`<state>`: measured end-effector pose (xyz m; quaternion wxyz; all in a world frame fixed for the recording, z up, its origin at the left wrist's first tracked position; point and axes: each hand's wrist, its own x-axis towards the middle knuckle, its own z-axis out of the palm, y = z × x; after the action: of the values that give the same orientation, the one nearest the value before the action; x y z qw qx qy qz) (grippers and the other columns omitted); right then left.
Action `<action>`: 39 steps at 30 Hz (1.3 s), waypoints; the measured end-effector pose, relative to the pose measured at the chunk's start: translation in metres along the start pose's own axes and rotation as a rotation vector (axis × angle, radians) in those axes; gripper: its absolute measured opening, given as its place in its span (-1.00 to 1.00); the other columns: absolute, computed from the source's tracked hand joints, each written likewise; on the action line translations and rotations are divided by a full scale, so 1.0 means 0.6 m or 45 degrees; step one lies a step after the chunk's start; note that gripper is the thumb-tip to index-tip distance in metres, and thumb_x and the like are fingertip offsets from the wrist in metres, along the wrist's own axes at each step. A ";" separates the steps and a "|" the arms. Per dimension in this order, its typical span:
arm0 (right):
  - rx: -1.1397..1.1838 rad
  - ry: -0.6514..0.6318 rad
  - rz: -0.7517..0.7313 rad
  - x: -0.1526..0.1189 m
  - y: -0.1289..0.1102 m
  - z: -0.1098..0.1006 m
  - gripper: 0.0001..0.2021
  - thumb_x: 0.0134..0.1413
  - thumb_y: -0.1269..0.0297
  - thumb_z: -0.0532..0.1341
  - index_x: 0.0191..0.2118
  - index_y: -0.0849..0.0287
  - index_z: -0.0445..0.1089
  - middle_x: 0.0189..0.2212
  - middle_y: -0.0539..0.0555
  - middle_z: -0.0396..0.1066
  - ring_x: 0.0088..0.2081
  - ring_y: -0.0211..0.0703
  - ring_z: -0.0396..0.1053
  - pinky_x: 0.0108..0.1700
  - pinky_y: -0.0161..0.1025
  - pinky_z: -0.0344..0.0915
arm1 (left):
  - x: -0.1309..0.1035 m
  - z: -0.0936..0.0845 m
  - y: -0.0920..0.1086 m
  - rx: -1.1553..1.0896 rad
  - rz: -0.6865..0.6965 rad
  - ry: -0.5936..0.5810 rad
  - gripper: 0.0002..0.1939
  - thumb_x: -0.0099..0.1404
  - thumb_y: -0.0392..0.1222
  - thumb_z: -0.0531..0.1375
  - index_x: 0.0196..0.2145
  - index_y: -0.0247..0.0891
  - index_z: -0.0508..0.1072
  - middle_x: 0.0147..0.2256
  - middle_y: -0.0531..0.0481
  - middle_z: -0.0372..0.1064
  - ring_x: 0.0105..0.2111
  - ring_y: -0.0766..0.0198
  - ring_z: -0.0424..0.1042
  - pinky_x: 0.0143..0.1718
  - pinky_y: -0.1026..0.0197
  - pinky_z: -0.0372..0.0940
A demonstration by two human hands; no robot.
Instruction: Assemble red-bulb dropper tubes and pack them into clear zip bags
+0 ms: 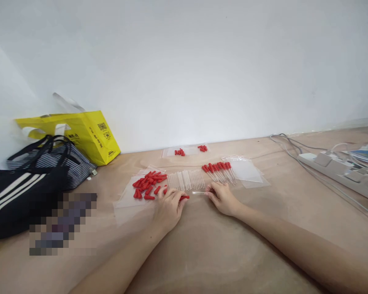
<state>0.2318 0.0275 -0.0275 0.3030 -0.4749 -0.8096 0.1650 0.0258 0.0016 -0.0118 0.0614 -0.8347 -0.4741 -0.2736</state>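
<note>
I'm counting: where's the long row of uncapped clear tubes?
Head view, middle: the uncapped tubes lie between loose red caps, left, and red-capped tubes, right.

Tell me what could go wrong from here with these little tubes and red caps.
The clear tube in the right hand looks thin, so squeezing hard might crack it. The row of clear tubes lies just beyond both hands, so a knuckle could knock it askew. The heaped red caps near the left hand might roll if bumped.

I see the left hand (171,205) holding a red bulb (185,197), the right hand (223,199) a clear tube (198,192). A yellow bag (102,141) stands at the counter's (187,249) far edge.
</note>
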 end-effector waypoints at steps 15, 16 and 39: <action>0.019 0.075 -0.319 -0.014 -0.011 0.009 -0.76 0.15 0.35 -0.04 -0.19 0.14 0.34 -0.40 0.05 0.37 -0.34 -0.26 0.29 -0.24 -0.25 0.08 | 0.003 0.004 0.003 -0.132 -0.063 0.047 -0.84 0.27 -0.23 0.00 -0.33 -0.18 0.38 -0.37 0.06 0.45 -0.33 0.25 0.34 -0.05 -0.04 -0.13; 0.007 0.076 -0.327 -0.014 -0.011 0.009 -0.77 0.15 0.35 -0.04 -0.20 0.13 0.35 -0.41 0.04 0.37 -0.34 -0.26 0.29 -0.23 -0.25 0.08 | 0.003 0.004 0.004 -0.148 -0.078 0.049 -0.85 0.26 -0.23 0.00 -0.34 -0.18 0.37 -0.37 0.06 0.45 -0.32 0.25 0.34 -0.05 -0.03 -0.12; -0.164 0.060 -0.572 -0.009 -0.013 0.015 -0.76 0.06 0.48 -0.05 -0.31 0.19 0.35 -0.47 0.03 0.32 -0.43 -0.29 0.16 -0.27 -0.23 -0.11 | -0.003 0.001 0.024 -0.124 0.046 0.054 -0.84 0.22 -0.24 0.01 -0.46 -0.22 0.35 -0.51 0.08 0.39 -0.37 0.26 0.34 0.01 -0.07 -0.21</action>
<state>0.2227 0.0194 -0.0320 0.3200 -0.3047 -0.8966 0.0303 0.0371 -0.0076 -0.0111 0.0357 -0.8392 -0.4435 -0.3128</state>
